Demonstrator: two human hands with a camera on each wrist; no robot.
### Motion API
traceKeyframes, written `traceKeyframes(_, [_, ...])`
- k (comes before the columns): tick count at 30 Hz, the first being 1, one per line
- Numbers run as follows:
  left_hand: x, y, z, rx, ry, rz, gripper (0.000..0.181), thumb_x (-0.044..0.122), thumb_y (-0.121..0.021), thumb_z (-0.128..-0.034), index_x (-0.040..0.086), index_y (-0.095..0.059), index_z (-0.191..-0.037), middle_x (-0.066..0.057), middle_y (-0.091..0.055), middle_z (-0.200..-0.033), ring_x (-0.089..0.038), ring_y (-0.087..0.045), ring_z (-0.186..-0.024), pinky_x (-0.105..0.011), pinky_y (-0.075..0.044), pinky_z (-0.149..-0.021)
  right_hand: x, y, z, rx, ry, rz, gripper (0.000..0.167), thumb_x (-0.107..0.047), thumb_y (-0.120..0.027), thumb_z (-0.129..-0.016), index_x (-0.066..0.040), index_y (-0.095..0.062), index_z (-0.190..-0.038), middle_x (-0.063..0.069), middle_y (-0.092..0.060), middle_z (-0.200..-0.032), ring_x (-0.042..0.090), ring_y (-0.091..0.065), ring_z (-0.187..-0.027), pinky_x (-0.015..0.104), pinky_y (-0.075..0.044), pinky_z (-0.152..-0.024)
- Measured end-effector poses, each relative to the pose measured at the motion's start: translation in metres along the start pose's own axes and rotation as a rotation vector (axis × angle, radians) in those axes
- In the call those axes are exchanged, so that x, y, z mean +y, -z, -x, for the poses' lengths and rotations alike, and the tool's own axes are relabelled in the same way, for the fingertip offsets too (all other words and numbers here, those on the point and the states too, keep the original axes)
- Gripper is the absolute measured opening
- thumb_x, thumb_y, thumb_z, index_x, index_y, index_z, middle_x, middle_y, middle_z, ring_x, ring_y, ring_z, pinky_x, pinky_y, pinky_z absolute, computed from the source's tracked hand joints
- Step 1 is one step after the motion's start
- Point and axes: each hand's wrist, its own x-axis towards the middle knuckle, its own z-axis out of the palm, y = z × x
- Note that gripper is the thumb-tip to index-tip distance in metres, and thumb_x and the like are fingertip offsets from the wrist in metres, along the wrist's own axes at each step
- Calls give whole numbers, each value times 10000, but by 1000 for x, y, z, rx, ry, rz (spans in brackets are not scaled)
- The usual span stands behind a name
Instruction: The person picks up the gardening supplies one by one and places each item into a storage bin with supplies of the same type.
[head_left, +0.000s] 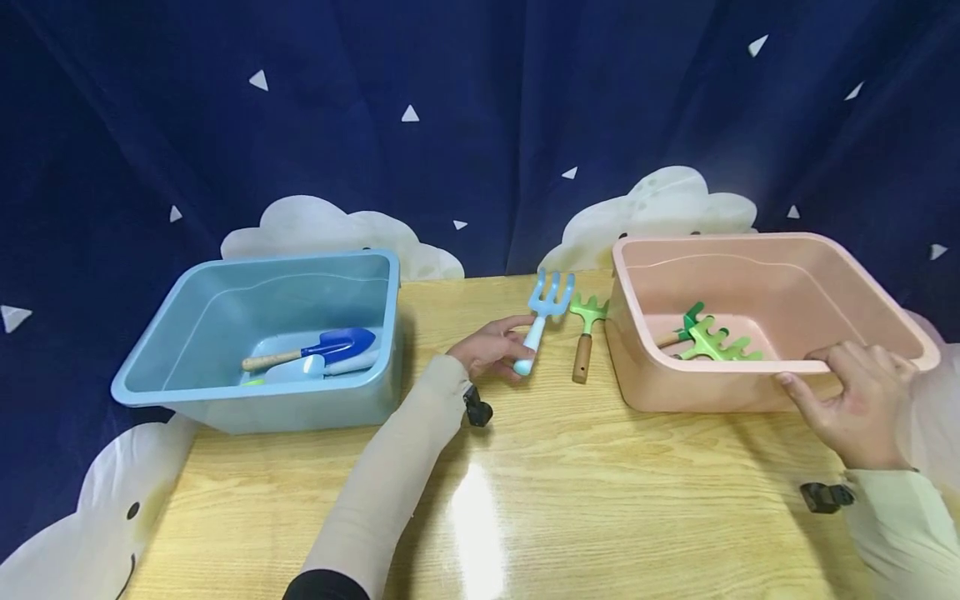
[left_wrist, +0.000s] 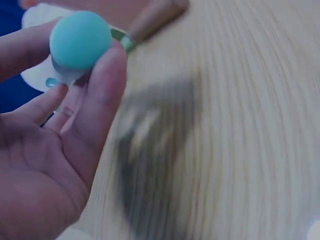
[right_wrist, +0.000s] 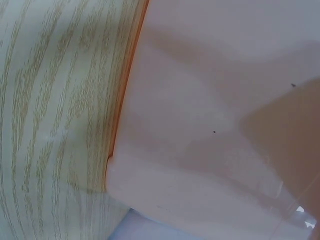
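My left hand [head_left: 491, 348] pinches the pale handle of a light blue hand fork [head_left: 551, 300], whose three tines point toward the back curtain. In the left wrist view, the handle's round turquoise end [left_wrist: 81, 40] sits between thumb and fingers. Just right of it a green hand rake [head_left: 588, 312] with a brown handle lies on the table. My right hand [head_left: 862, 404] grips the front rim of the pink bin [head_left: 705, 379], fingers over the edge and thumb outside. The right wrist view shows mostly the bin's outer wall [right_wrist: 200, 100], not the hand.
At the left stands a blue bin [head_left: 262, 408] holding a blue trowel [head_left: 345, 343] and other pale blue tools. Inside the pink bin lie a light green rake [head_left: 720, 343] and a dark green tool [head_left: 688, 323]. A dark blue curtain [head_left: 480, 125] hangs behind the wooden table [head_left: 600, 500].
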Motion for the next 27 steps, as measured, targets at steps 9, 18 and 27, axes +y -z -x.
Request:
traceKeyframes(9, [10,-13,3,-49,-142,153,729,2,-580,-948,292,-295,-1554,-256,-416,-1515,-178,-635,-960,-458,-478,-894,-2,0,0,2,2,4,738,-733,-584,-811,3,-649,-804,179,-609,-732,356,-407,-708,415,-223,-734])
traceKeyframes(18, [27,-21,3,-36,-154,89,714,-29,-592,-935,255,-332,-1535,-157,-594,-1293,-158,-644,-871,-611,-424,-982,-3,-1,0,21,11,-6,786,-769,-553,-809,11,-646,-791,187,-603,-719,354,-390,-694,412,-217,-720])
traceKeyframes(27, [81,-13,6,27,-143,-154,757,-60,-627,-894,224,-340,-1534,-144,-633,-1205,-197,-651,-914,-448,-567,-853,0,-2,0,28,15,-15,780,-762,-562,-808,13,-642,-785,188,-602,-719,355,-383,-693,404,-218,-737])
